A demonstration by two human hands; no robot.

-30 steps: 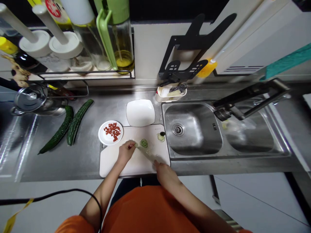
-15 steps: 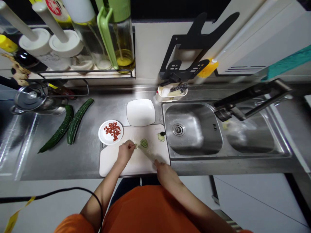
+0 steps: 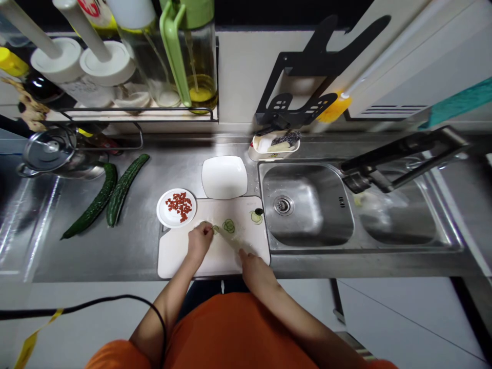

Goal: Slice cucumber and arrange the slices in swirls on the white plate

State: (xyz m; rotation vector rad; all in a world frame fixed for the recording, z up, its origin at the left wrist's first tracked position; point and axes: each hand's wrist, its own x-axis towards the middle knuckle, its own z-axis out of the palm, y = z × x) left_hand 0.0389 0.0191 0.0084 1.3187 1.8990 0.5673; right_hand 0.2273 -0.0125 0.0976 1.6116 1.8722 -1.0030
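step: slicing, seemingly near the end | left hand pinches cucumber stub on cutting board | right hand grips knife, blade at stub's 3 o'clock | next cut calls for left hand edging back

The near left corner of the cutting board lies bare beside my left hand. The red-speckled plate and the white dish crowd its far edge. To the right the sink drops away. To the left the table is open as far as two cucumbers. A blurred knife, I think, slants from my right hand.
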